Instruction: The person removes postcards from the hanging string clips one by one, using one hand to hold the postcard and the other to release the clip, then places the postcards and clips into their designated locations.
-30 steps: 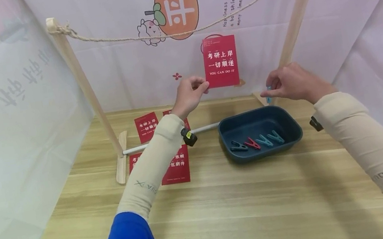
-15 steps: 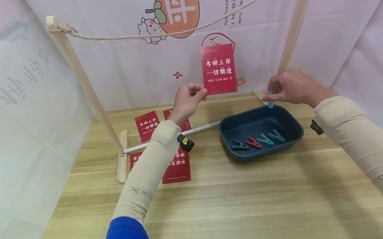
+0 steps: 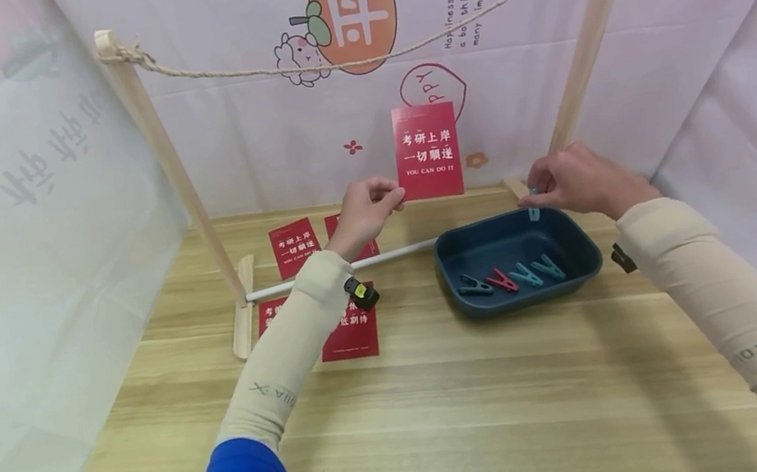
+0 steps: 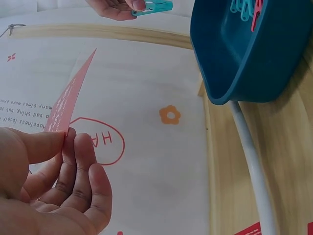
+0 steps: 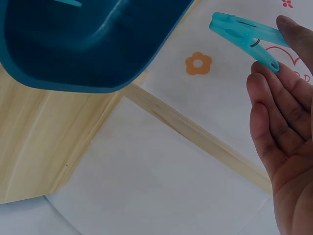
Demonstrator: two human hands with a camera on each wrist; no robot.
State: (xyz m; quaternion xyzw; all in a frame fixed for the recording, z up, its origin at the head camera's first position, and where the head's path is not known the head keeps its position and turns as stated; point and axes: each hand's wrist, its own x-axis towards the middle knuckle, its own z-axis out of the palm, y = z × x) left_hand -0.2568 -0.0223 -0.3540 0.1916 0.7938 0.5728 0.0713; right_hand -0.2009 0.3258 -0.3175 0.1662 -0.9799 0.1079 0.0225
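Note:
Between thumb and fingers my left hand (image 3: 368, 211) pinches the lower left corner of a red card (image 3: 428, 152), held upright below the sagging rope (image 3: 386, 59). White lettering covers the card's face. In the left wrist view the card (image 4: 73, 95) appears nearly edge-on. My right hand (image 3: 575, 178) is above the back right of the dark blue basin (image 3: 525, 302), pinching a light blue clothespin (image 3: 534, 208). The right wrist view shows this clothespin (image 5: 247, 36) by its handles, its nose pointing away from the hand. Several clothespins (image 3: 526, 275) lie in the basin, one of them red.
Two wooden posts (image 3: 166, 159) hold the rope, with a white bar (image 3: 396, 254) low between them. More red cards (image 3: 350, 337) lie on the wooden table (image 3: 454, 415) at left, partly hidden by my left arm. A printed cloth (image 3: 244, 150) hangs behind.
My left hand has lowered the red card and drawn it slightly left. The right hand, with the clothespin, has dropped a little toward the basin.

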